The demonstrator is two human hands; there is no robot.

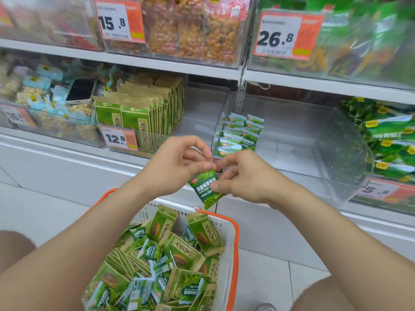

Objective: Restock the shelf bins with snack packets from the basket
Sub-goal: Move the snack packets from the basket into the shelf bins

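A small green pea packet [205,188] hangs above the basket, in front of the lower shelf. My left hand [177,162] pinches its top corner and my right hand [242,176] pinches its right edge. Below them a white basket [226,261] with orange handles holds several green and brown seed packets and several small green pea packets. On the lower shelf a clear bin [332,153] holds a stack of the same small pea packets [240,133] at its left side. A neighbouring bin holds upright seed packets [143,113].
A phone [81,89] lies on the snacks in the left bin. The upper shelf carries bins of orange snacks [190,30] and green bags, with price tags 15.8 and 26.8. More green bags [390,142] fill the bin at the right. My knees flank the basket on the tiled floor.
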